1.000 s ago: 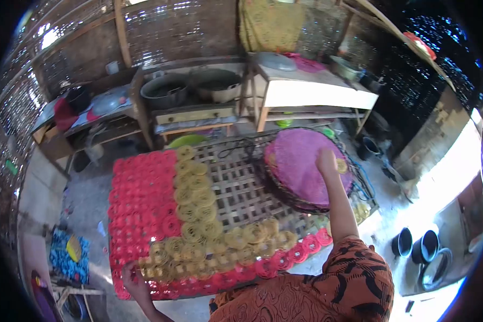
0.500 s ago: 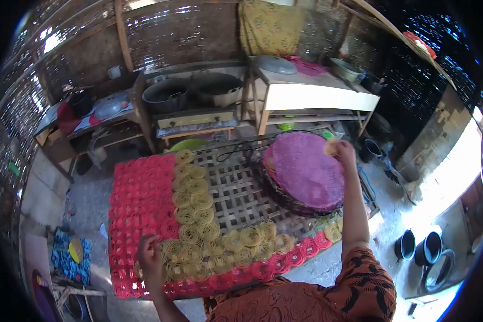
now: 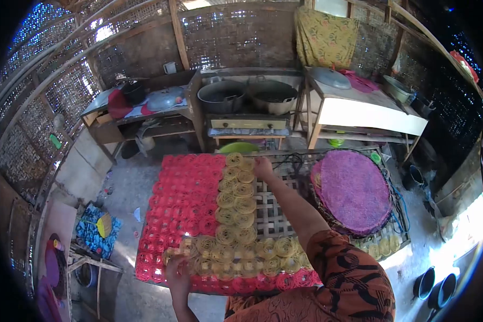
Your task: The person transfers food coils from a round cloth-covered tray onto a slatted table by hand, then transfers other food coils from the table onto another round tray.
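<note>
My right hand [image 3: 263, 168] reaches to the far end of the yellow column, its fingers closed on the edge of a thin yellow lacy disc [image 3: 248, 163]. Red lacy discs [image 3: 185, 185] lie in rows on the left of a woven bamboo rack [image 3: 266, 206]. Yellow lacy discs [image 3: 245, 205] form two columns beside them and a band along the near side. At the near left, my left hand [image 3: 178, 268] is curled close to yellow discs; what lies between its fingers, if anything, is hidden. A round purple mat [image 3: 355, 188] rests on the rack's right part.
Behind the rack, two large pans [image 3: 221, 98] sit on a stove [image 3: 247, 126]. A lidded tray stands on the left table [image 3: 196, 107]; a white-fronted table [image 3: 367, 115] stands at right. Dark buckets [image 3: 425, 283] are on the floor, and a green basin [image 3: 239, 147] lies behind the rack.
My right hand has moved left from above the purple mat to the far end of the yellow column, carrying a yellow disc. The view has turned left. My left hand remains at the near left.
</note>
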The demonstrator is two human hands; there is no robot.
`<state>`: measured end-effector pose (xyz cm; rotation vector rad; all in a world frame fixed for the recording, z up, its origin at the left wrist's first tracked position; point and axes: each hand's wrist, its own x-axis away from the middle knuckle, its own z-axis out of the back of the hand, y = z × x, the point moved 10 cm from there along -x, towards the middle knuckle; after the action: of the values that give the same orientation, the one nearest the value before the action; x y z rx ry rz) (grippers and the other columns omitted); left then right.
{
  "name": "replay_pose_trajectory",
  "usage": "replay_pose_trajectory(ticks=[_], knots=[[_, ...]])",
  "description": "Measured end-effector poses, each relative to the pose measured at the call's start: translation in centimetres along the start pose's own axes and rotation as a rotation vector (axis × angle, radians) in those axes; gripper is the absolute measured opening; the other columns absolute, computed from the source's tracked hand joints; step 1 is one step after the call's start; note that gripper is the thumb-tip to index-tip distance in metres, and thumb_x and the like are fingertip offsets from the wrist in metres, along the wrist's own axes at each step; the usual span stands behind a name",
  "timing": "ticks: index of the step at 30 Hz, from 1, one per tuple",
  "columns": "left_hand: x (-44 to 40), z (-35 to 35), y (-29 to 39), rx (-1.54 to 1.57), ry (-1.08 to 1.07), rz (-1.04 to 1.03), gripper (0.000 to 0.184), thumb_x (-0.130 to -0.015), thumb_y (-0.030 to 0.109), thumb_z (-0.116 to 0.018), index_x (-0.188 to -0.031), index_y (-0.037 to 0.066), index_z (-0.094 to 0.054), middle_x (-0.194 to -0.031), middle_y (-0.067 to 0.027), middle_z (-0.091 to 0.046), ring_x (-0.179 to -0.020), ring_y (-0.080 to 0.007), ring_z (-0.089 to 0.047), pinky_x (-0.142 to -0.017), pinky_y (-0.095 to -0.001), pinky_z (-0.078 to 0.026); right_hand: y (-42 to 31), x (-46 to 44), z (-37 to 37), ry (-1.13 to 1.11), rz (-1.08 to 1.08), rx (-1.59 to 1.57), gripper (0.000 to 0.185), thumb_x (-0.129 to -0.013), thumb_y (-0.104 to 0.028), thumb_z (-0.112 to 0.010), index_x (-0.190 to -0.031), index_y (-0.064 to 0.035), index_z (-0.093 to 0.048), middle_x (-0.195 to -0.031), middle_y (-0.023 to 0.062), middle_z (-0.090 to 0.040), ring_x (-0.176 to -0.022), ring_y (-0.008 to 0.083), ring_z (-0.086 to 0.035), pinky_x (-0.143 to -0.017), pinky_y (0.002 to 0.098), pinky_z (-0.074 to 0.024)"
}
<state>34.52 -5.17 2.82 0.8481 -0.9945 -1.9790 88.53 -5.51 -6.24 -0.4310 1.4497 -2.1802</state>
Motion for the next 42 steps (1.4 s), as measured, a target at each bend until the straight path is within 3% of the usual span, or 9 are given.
replay_pose_trajectory(ticks=[2,4,10,14,16,24,32,36,42], knots=[[1.5,2.3,-0.9,0.001,0.070,0.016,0.012,-0.084,-0.001,-0.059,-0.096,0.001,-0.063,-0.102,-0.0109,-0.062,-0.094,-0.0211,-0.060,-0.081,-0.0311,-0.049,-2.5,1.4,-0.4,0.198,0.555,0.490,0.025,-0.091,-0.012,-0.054,-0.108,-0.0002,-0.068,-0.113,0.0160,-0.065,-0.106,0.0319,-0.059,-0.085,0.0406,-0.0513],[2.5,3.5,-3.7,0.060,0.104,0.048,0.011,-0.085,-0.001,-0.059,-0.095,0.000,-0.063,-0.102,-0.0109,-0.062,-0.094,-0.0210,-0.060,-0.082,-0.0306,-0.049,-4.9,6.1,3.6,0.188,0.622,0.637,0.025,-0.088,-0.012,-0.056,-0.108,-0.0001,-0.066,-0.117,0.0180,-0.062,-0.111,0.0341,-0.056,-0.090,0.0416,-0.0481],[0.6,4.7,-5.9,0.060,0.128,0.061,0.011,-0.086,0.000,-0.059,-0.095,0.000,-0.063,-0.100,-0.0105,-0.062,-0.090,-0.0200,-0.059,-0.080,-0.0293,-0.048,0.3,19.9,22.8,0.410,0.153,0.953,0.049,-0.084,-0.026,-0.064,-0.123,-0.0005,-0.051,-0.136,0.0280,-0.045,-0.126,0.0417,-0.043,-0.102,0.0485,-0.0384],[-3.4,0.0,0.5,-0.050,-0.034,-0.098,0.011,-0.086,0.000,-0.058,-0.096,0.001,-0.063,-0.100,-0.0099,-0.063,-0.087,-0.0195,-0.060,-0.079,-0.0290,-0.049,2.9,23.0,27.4,0.317,-0.091,0.758,0.023,-0.081,-0.018,-0.060,-0.098,-0.0025,-0.065,-0.109,0.0239,-0.063,-0.100,0.0395,-0.061,-0.086,0.0460,-0.0496],[-4.7,-2.9,5.1,0.047,-0.105,-0.172,0.012,-0.086,0.000,-0.058,-0.097,0.001,-0.063,-0.100,-0.0094,-0.063,-0.088,-0.0192,-0.061,-0.078,-0.0290,-0.049,1.8,23.8,28.7,0.505,0.085,0.717,0.017,-0.080,-0.015,-0.059,-0.089,-0.0030,-0.066,-0.094,0.0218,-0.066,-0.088,0.0392,-0.064,-0.077,0.0464,-0.0514],[-4.4,-13.2,9.0,0.322,-0.408,-0.409,0.018,-0.088,0.003,-0.060,-0.106,0.004,-0.063,-0.105,-0.0066,-0.064,-0.092,-0.0172,-0.062,-0.079,-0.0281,-0.050,4.0,24.0,25.7,0.190,0.338,0.835,0.020,-0.082,-0.017,-0.062,-0.092,-0.0009,-0.064,-0.090,0.0202,-0.067,-0.088,0.0395,-0.064,-0.079,0.0466,-0.0510],[-1.6,-38.6,13.8,0.966,-1.090,0.072,0.041,-0.091,0.023,-0.066,-0.123,0.000,-0.054,-0.112,-0.0083,-0.061,-0.094,-0.0182,-0.062,-0.079,-0.0303,-0.052,2.0,24.6,30.3,0.305,0.066,0.436,0.026,-0.086,-0.021,-0.063,-0.099,0.0007,-0.068,-0.089,0.0175,-0.070,-0.080,0.0273,-0.066,-0.074,0.0389,-0.0511],[-2.2,-45.9,14.4,0.996,-1.028,0.395,0.041,-0.091,0.025,-0.066,-0.123,0.002,-0.053,-0.112,-0.0093,-0.060,-0.088,-0.0183,-0.062,-0.076,-0.0325,-0.054,5.7,23.3,31.3,0.206,-0.053,0.156,0.026,-0.083,-0.028,-0.067,-0.092,-0.0035,-0.071,-0.073,0.0145,-0.068,-0.065,0.0178,-0.062,-0.067,0.0338,-0.0496],[-3.2,-50.1,15.4,0.956,-1.008,0.464,0.024,-0.090,0.022,-0.066,-0.105,0.006,-0.057,-0.089,-0.0044,-0.063,-0.072,-0.0152,-0.061,-0.066,-0.0335,-0.054,-0.1,25.7,27.4,0.279,0.323,0.713,0.022,-0.076,-0.019,-0.070,-0.094,-0.0058,-0.068,-0.090,0.0129,-0.068,-0.082,0.0326,-0.065,-0.076,0.0408,-0.0514]])
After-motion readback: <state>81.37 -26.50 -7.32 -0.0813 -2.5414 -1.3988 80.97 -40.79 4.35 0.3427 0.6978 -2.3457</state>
